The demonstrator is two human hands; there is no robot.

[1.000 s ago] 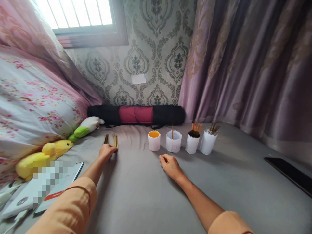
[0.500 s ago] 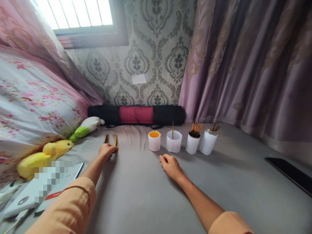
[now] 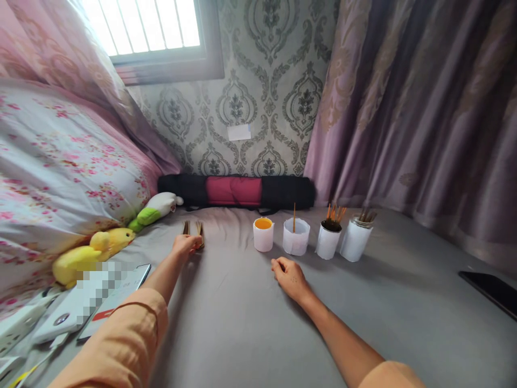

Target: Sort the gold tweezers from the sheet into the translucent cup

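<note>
My left hand (image 3: 184, 246) reaches forward over the grey sheet and closes on a small bundle of thin brownish sticks (image 3: 194, 233) that pokes out past its fingers. My right hand (image 3: 288, 274) rests on the sheet with its fingers curled loosely and nothing visible in them, just in front of a row of white cups. The leftmost cup (image 3: 263, 234) holds orange stuff. A second cup (image 3: 295, 236) has one stick standing in it. The third cup (image 3: 327, 235) and the jar (image 3: 356, 237) hold several sticks each.
A black and red rolled bag (image 3: 236, 191) lies along the patterned wall. Plush toys, a green and white one (image 3: 156, 209) and a yellow one (image 3: 91, 256), sit by the floral bedding at left. A phone and papers (image 3: 86, 307) lie near left; a dark slab (image 3: 490, 286) lies at right.
The camera has shifted a little, so everything sits slightly further right in view. Both hands keep the same poses on the sheet.
</note>
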